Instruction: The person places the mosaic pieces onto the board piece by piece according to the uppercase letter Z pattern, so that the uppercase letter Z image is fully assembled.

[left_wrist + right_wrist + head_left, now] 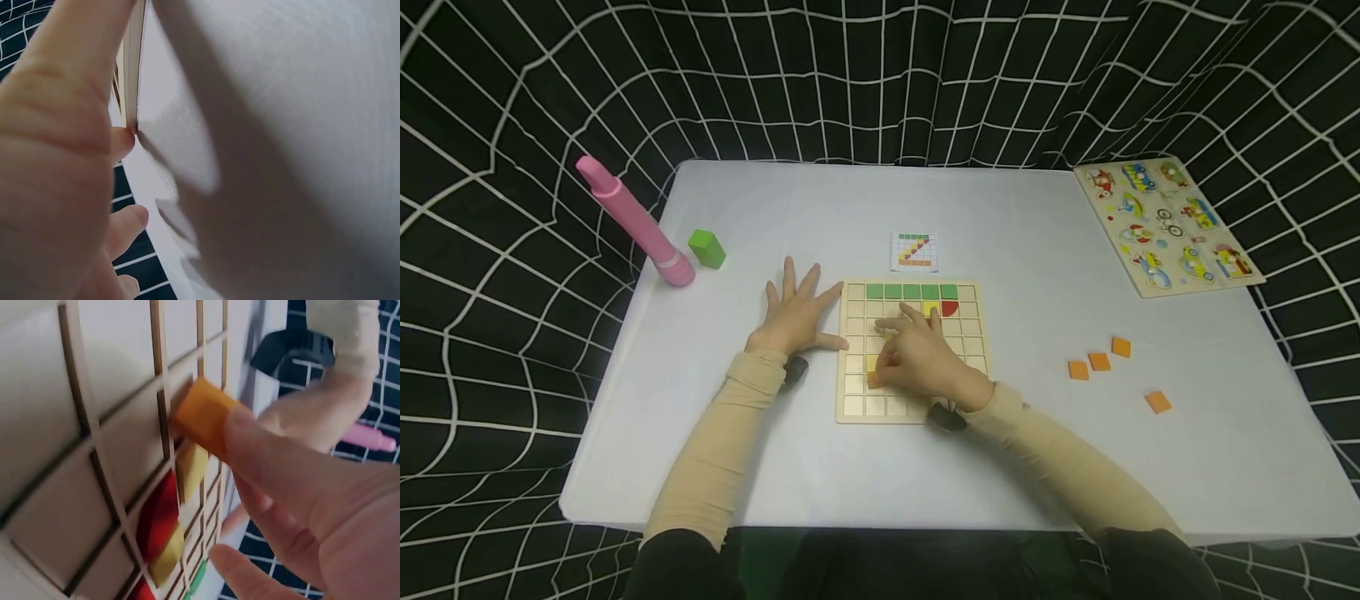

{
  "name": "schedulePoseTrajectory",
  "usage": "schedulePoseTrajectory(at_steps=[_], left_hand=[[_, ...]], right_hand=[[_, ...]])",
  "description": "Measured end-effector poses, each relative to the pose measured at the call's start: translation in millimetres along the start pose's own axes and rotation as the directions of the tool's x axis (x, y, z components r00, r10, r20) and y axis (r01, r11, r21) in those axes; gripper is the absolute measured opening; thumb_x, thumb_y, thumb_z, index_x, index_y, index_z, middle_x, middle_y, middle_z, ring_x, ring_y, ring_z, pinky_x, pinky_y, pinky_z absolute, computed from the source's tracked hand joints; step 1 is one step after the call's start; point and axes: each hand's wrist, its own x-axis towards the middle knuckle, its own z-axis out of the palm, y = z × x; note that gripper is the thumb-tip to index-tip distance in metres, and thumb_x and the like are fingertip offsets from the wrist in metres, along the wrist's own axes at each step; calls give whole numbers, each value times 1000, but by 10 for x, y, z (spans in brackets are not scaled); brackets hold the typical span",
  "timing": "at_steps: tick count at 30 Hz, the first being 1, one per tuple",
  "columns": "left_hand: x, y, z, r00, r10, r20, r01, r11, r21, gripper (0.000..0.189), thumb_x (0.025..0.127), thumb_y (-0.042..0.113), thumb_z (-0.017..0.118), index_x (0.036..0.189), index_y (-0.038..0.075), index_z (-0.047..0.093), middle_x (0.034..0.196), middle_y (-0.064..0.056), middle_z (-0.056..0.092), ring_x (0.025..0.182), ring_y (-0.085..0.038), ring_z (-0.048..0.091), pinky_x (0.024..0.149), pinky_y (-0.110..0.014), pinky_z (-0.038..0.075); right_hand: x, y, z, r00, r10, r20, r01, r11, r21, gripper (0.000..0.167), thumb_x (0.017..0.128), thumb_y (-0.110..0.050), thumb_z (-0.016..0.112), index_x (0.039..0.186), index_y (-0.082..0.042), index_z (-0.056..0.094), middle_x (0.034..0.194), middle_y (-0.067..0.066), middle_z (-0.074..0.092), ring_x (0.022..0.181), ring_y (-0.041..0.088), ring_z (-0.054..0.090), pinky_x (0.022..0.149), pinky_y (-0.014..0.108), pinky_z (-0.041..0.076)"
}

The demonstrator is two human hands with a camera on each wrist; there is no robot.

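A wooden grid board (853, 406) lies on the white table in front of me. My right hand (921, 358) is over its lower left part, pinching an orange square tile (206, 415) between thumb and fingers. In the right wrist view the tile is tilted, one corner close to a grid cell near yellow (191, 470) and red pieces (157, 515). Green tiles (912, 292) form a row near the board's top, with a red rounded piece (950, 308) below. My left hand (793, 321) is spread on the table, thumb and index fingertip at the board's left edge.
Behind the board lies a small pattern card (914, 252). Several loose orange tiles (1099, 362) are to the right. A picture puzzle board (1168, 225) occupies the far right corner. At the left are a green block (707, 249) and a pink tube-like object (640, 225).
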Motion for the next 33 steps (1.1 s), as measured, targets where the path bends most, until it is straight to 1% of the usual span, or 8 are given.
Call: schedulePoseTrajectory(at_steps=[6, 10, 17, 21, 24, 28, 30, 33], left_hand=[[-6, 3, -9, 1000, -2, -6, 2, 1000, 0, 105, 80, 57, 81, 164, 22, 29, 175, -19, 0, 156, -51, -26, 122, -79, -4], [0, 5, -8, 1000, -5, -3, 5, 1000, -1, 105, 79, 58, 81, 164, 23, 30, 176, -19, 0, 156, -51, -26, 123, -78, -4], [2, -2, 2, 1000, -10, -3, 10, 1000, 6, 106, 79, 58, 81, 164, 23, 29, 175, -19, 1, 156, -52, -25, 122, -78, -4], [0, -1, 10, 1000, -10, -4, 10, 1000, -7, 106, 79, 57, 81, 164, 22, 29, 175, -20, 1, 156, -52, -25, 122, -79, -4], [-2, 4, 11, 1000, -12, -6, 12, 1000, -14, 106, 79, 58, 81, 164, 23, 29, 175, -19, 2, 156, -51, -26, 123, -79, -4], [-2, 12, 14, 1000, -12, -12, 12, 1000, -17, 106, 79, 58, 81, 164, 24, 29, 176, -19, 2, 156, -51, -26, 123, -79, -4], [-6, 21, 11, 1000, -13, -12, 13, 1000, -21, 105, 79, 57, 82, 164, 24, 30, 176, -19, 2, 156, -51, -26, 122, -79, -4], [-15, 30, 5, 1000, -11, -14, 11, 1000, -20, 105, 79, 56, 82, 164, 23, 30, 175, -20, 2, 156, -51, -25, 122, -79, -3]], right_hand=[[-3, -42, 83, 998, 10, -55, -15, 996, -84, 20, 82, -36, 87, 68, -24, 78, 152, 10, 60, 157, 49, 24, 120, 83, 7], [-14, -43, 119, 997, -15, -69, 4, 987, -159, 18, 83, -32, 85, 68, -23, 79, 150, 10, 61, 155, 50, 28, 119, 85, 9], [-70, -23, 159, 985, -121, -124, 88, 965, -247, 11, 83, -29, 84, 74, -23, 83, 146, 11, 63, 149, 50, 38, 115, 86, 19], [-143, 35, 50, 984, -100, -149, 63, 970, -234, 9, 85, -32, 84, 80, -25, 84, 147, 10, 63, 150, 49, 37, 117, 85, 16], [-232, 175, -95, 980, -85, -183, 50, 981, -189, 9, 84, -31, 85, 89, -23, 84, 147, 12, 63, 151, 49, 37, 119, 84, 13], [-390, 493, -296, 973, -90, -211, 61, 988, -143, 20, 82, -25, 87, 99, -15, 83, 146, 17, 63, 150, 52, 34, 118, 85, 11], [-481, 677, -382, 974, -66, -215, 37, 990, -133, 23, 83, -23, 86, 102, -12, 82, 146, 20, 62, 150, 55, 32, 116, 87, 9], [-625, 929, -492, 975, -1, -222, -29, 991, -128, 26, 83, -21, 85, 105, -9, 81, 147, 23, 60, 149, 59, 29, 114, 89, 8]])
